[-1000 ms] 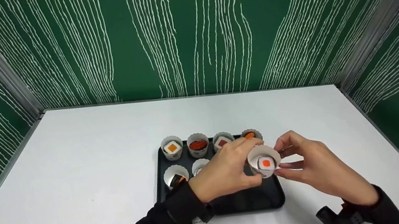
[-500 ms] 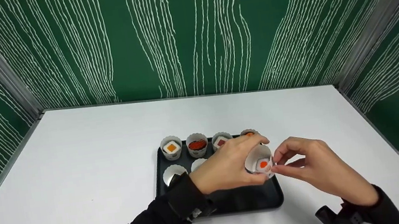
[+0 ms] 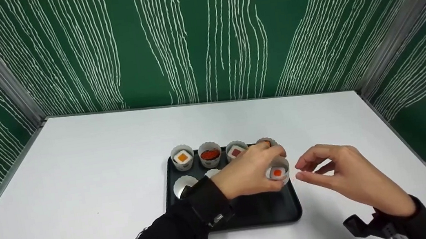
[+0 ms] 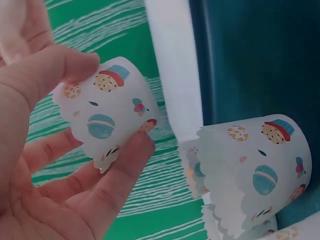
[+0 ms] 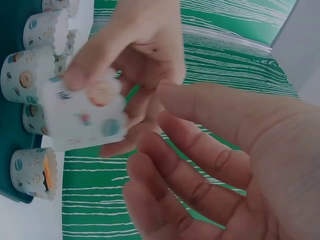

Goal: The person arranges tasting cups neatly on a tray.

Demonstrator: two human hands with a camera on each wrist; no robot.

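Note:
My left hand holds a paper baking cup over the right side of the black tray. Its wall carries printed cupcakes and macarons. Inside lies a white sushi roll piece with an orange centre. Thumb and fingers pinch the cup from opposite sides in the left wrist view. Just to the right hovers my right hand, apart from the cup, fingers loosely bent and nothing between them.
Along the tray's far edge stand several matching cups, among them one with an orange-centred piece and one with red topping. A nearer cup sits partly behind my left sleeve. Green chalk-lined panels enclose the white table.
My right hand's fingers have come off the cup and drawn slightly right. The left hand keeps its hold, and the cup has turned a little.

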